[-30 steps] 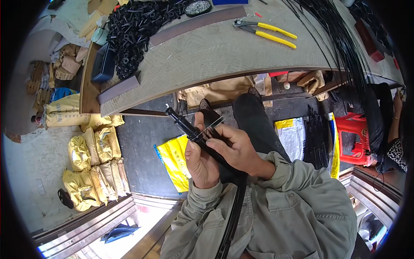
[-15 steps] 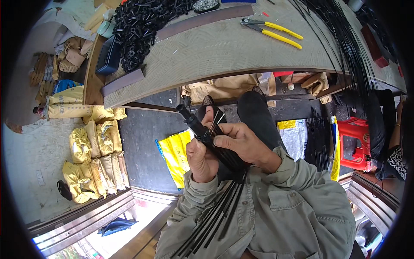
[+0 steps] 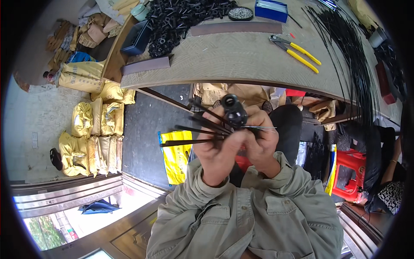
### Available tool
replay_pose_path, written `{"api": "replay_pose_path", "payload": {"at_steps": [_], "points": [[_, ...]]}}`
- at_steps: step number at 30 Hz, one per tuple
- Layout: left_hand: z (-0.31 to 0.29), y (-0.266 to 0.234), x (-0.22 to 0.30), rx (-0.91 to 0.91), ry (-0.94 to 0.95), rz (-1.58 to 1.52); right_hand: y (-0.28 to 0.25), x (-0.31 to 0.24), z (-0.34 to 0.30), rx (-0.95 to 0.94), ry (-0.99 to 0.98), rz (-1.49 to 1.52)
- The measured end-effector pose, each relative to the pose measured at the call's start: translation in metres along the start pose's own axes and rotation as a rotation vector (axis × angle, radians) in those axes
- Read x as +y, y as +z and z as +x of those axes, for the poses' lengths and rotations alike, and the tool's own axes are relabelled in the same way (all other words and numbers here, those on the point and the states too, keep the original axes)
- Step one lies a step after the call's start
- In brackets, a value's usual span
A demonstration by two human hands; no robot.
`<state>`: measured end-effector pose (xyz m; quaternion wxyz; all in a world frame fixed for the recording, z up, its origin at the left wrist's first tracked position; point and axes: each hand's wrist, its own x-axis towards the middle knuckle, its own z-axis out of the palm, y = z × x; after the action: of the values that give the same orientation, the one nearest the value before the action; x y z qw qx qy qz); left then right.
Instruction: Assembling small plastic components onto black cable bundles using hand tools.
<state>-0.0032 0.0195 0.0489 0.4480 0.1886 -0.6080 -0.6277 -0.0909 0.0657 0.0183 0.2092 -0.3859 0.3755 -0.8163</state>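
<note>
Both my hands are closed around a black umbrella frame, raised over my lap. Its glossy black plastic hub (image 3: 235, 113) stands up between them with the round open end facing me. Thin black ribs (image 3: 185, 142) fan out leftward past my left hand (image 3: 213, 149), whose fingers and thumb grip them near the hub. My right hand (image 3: 261, 137) pinches at the hub's other side, its thumb close to the left thumb. A thin pale wire (image 3: 264, 127) sticks out to the right across the right-hand fingers. The fingertips are partly hidden, and the ribs are blurred.
Ahead, the workbench (image 3: 224, 56) bears a heap of black plastic parts (image 3: 177, 21), yellow-handled pliers (image 3: 297, 54), a blue box (image 3: 271, 11) and long black rods (image 3: 355, 56). Yellow sacks (image 3: 82, 118) are stacked at left. A red stool (image 3: 350, 172) stands right, beside another person (image 3: 390, 172).
The frame has been turned: its hub now points up toward me, and the ribs that hung down over my shirt spread leftward. Both hands have shifted right, and the view has tilted.
</note>
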Motion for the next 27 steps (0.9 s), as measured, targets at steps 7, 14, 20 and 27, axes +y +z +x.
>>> {"api": "replay_pose_path", "payload": {"at_steps": [7,14,20,27], "points": [[0.006,-0.027,-0.025,0.231,0.006,-0.146,0.006,0.037,-0.005,-0.015,0.115,-0.081],[-0.001,-0.048,-0.045,0.387,-0.029,-0.213,0.015,0.053,-0.009,-0.047,-0.022,-0.297],[-0.005,-0.051,-0.047,0.416,-0.002,-0.206,0.014,0.058,-0.005,-0.124,0.235,-0.211],[-0.010,-0.047,-0.042,0.420,-0.016,-0.019,0.019,0.057,-0.006,-0.173,0.344,-0.108]]}}
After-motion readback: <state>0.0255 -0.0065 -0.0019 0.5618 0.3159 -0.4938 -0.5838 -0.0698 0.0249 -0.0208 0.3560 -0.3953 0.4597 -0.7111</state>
